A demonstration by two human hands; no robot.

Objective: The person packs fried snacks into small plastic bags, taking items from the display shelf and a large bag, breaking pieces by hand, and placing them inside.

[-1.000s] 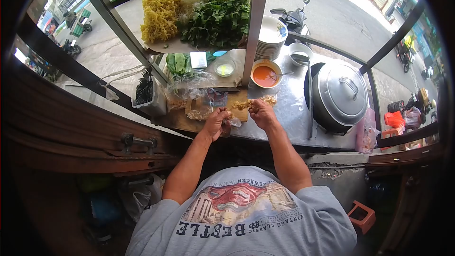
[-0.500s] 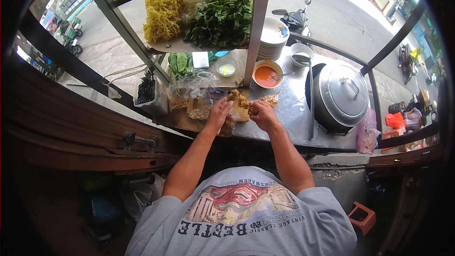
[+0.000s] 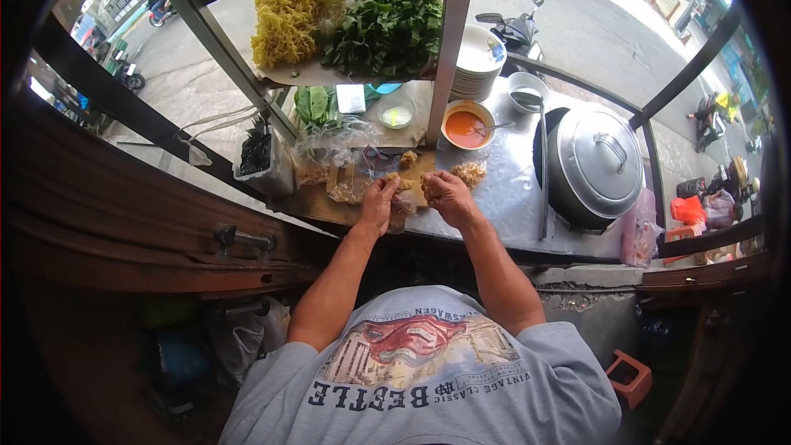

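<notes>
Above the wooden cutting board, my left hand pinches a golden-brown lump of fried food. Close beside it on the right, my right hand is closed, with a small brown bit of the same fried food showing at its fingertips. Another fried lump lies on the board just beyond my hands. Clear plastic bags with brownish contents lie left of my left hand. A bag of crispy pieces rests past my right hand.
A bowl of orange-red sauce with a spoon stands ahead, near stacked plates. The large lidded pot is to the right. Noodles and chopped greens fill the shelf above. A cart post rises ahead.
The fried food between my hands has come apart: one lump lies on the board, and smaller pieces are at my fingers. My right hand has shifted slightly left.
</notes>
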